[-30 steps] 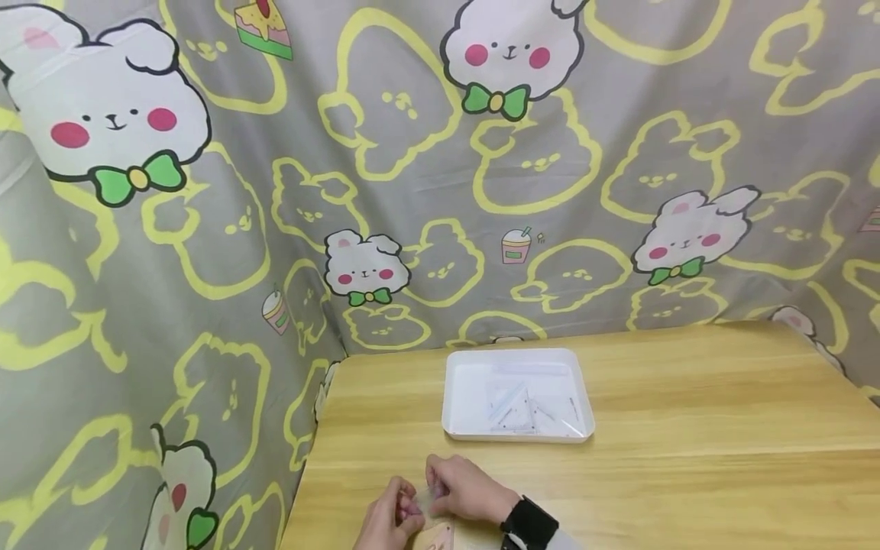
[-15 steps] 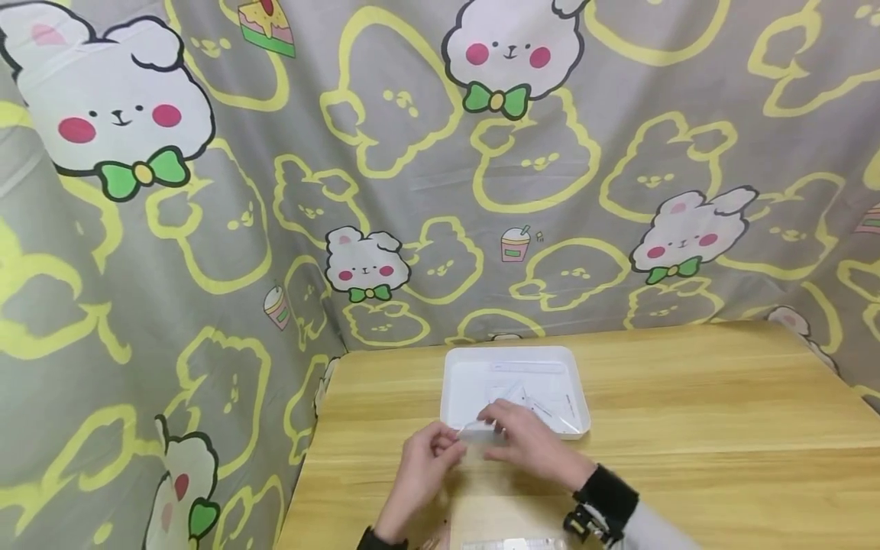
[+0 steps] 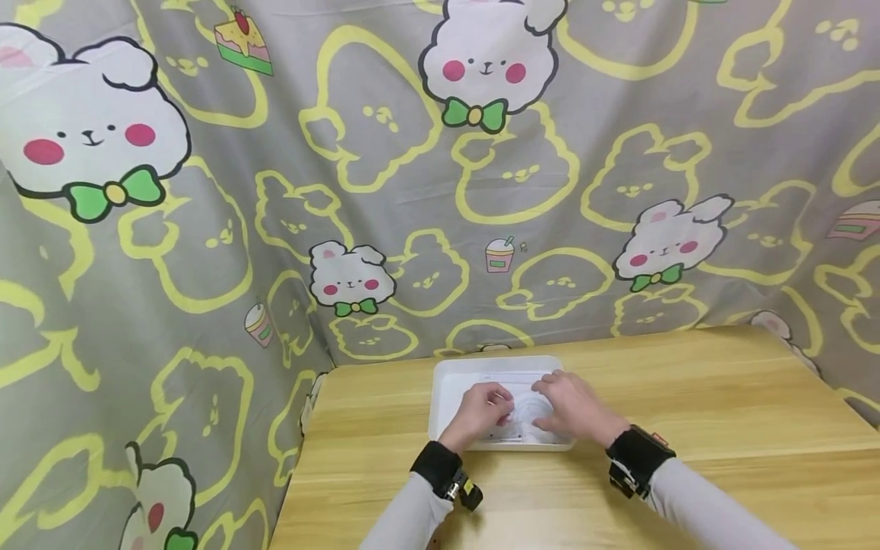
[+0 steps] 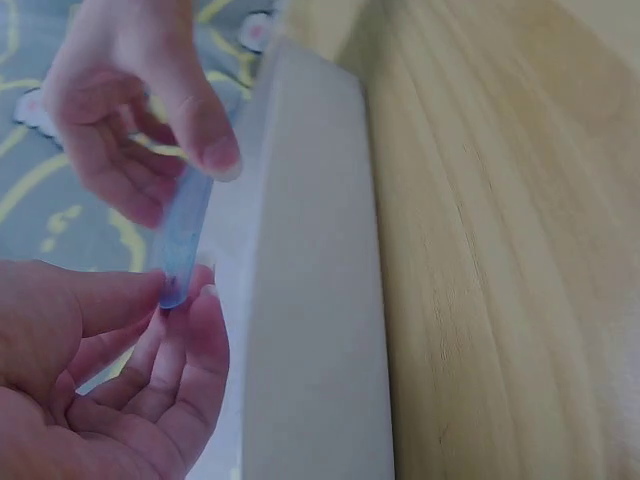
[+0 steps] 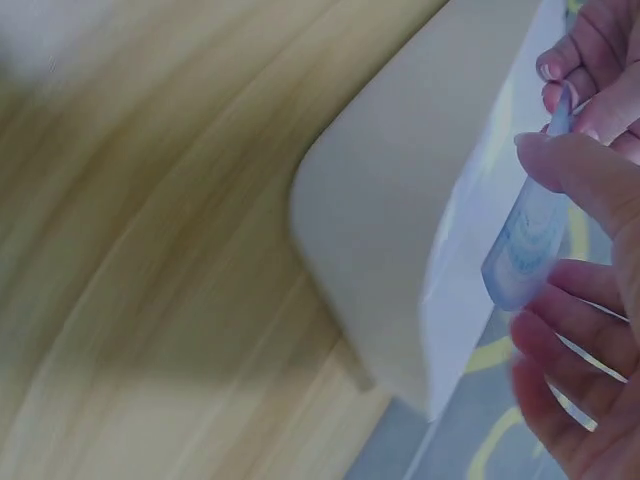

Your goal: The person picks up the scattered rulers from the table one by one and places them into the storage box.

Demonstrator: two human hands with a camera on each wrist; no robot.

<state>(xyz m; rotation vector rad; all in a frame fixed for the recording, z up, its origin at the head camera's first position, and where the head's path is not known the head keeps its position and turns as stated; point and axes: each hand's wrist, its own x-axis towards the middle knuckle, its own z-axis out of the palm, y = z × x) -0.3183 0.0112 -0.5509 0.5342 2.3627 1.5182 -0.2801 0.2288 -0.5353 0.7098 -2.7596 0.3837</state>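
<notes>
A clear, bluish protractor [image 3: 529, 410] is held up over the white tray [image 3: 442, 389]. My left hand [image 3: 479, 412] pinches one end of it between thumb and fingers, as the left wrist view shows. At its other side, my right hand [image 3: 576, 406] grips the protractor [image 5: 528, 240] with the thumb on one edge and fingers on the other. Both hands overlap the tray in the head view. Inside the tray lie a clear ruler [image 3: 509, 376] and clear set squares, mostly hidden behind the hands and protractor.
The tray stands on a wood-grain table [image 3: 687, 397] close to its back edge. A grey curtain [image 3: 412, 191] with rabbit prints hangs behind and along the left side. Both wrists wear black straps [image 3: 641, 458] with small cameras.
Both hands have moved forward from the table's front to the tray, carrying the protractor. The printed card and clear item at the front edge are now hidden or out of view.
</notes>
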